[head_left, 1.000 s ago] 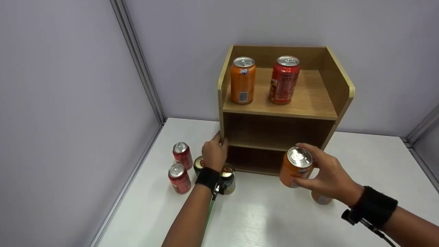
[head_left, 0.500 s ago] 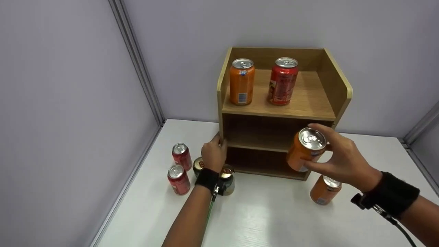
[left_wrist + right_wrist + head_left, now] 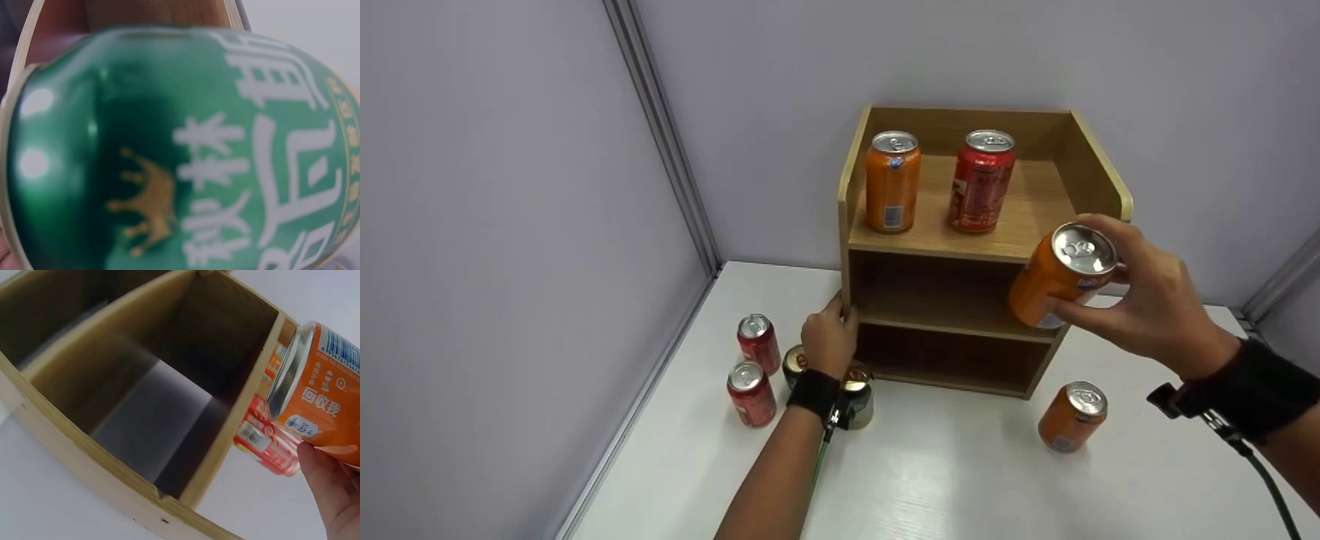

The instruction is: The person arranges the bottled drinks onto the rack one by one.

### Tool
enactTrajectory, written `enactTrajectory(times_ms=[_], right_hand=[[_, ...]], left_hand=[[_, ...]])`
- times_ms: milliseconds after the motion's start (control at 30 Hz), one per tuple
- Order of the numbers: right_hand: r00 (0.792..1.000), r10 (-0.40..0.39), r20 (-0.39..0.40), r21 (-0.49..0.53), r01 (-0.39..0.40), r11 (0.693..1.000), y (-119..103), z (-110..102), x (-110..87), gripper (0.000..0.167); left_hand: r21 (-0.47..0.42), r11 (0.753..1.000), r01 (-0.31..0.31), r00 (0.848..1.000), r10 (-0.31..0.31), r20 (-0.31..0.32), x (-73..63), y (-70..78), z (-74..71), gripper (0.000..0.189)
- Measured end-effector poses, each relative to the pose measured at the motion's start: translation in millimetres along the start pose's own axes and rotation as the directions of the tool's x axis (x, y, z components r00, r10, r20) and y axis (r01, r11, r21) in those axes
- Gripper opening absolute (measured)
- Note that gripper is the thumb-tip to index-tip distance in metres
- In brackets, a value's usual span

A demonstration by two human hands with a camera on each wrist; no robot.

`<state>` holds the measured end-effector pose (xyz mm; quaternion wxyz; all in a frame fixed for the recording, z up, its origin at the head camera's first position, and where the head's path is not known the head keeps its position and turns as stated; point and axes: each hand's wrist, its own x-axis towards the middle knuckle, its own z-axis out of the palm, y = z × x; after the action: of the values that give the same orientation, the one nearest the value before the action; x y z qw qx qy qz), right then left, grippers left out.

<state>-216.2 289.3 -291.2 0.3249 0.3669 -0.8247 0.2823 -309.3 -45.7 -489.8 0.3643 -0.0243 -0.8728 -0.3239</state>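
Observation:
My right hand (image 3: pixel 1155 300) grips an orange soda can (image 3: pixel 1046 289) around its side. The can is tilted and held up before the right front of a wooden shelf (image 3: pixel 952 328), overlapping its top board in the head view. In the right wrist view, thumb and fingers (image 3: pixel 329 486) hold the same orange can (image 3: pixel 323 394). My left hand (image 3: pixel 830 341) grips the shelf's left side panel at its front edge; the fingers behind are partly hidden. Close by the left wrist stand green-and-gold cans (image 3: pixel 859 397); one green can (image 3: pixel 169 140) fills the left wrist view.
On the top board stand an orange can (image 3: pixel 892 184) and a red can (image 3: pixel 982 184). Two red cans (image 3: pixel 751 394) are on the white table (image 3: pixel 915 480) at left. Another orange can (image 3: pixel 1072 420) stands right of the shelf's front. Walls rise behind and at left.
My right hand has lifted the orange can up and to the right, from low before the shelf to near the top board's height. The left hand stays in place.

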Motion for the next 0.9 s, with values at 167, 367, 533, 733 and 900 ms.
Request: enactTrajectory(times_ms=[167, 367, 533, 733, 900], right_hand=[[1.000, 0.012, -0.023, -0.006, -0.013, 1.000, 5, -6, 13.3, 0.096], [0.997, 0.072, -0.023, -0.009, -0.072, 0.997, 14, -12, 28.3, 0.092], [0.993, 0.112, -0.037, -0.014, -0.113, 0.994, 21, -16, 36.5, 0.092], [0.982, 0.187, -0.042, -0.037, -0.188, 0.981, 29, -25, 47.7, 0.091], [0.959, 0.277, -0.061, -0.037, -0.280, 0.959, 38, -31, 61.0, 0.087]], left_hand=[[0.015, 1.000, -0.013, 1.000, 0.014, -0.018, 1.4, -1.1, 1.3, 0.015], [0.016, 1.000, -0.018, 1.000, 0.018, -0.020, 0.6, -4.0, 3.4, 0.011], [0.002, 1.000, -0.012, 1.000, 0.012, -0.015, 0.1, -4.1, 4.8, 0.009], [-0.005, 1.000, -0.011, 1.000, 0.011, -0.014, 1.1, -2.6, 6.2, 0.008], [-0.013, 1.000, -0.017, 1.000, 0.017, -0.010, 2.6, -3.6, 6.8, 0.009]])
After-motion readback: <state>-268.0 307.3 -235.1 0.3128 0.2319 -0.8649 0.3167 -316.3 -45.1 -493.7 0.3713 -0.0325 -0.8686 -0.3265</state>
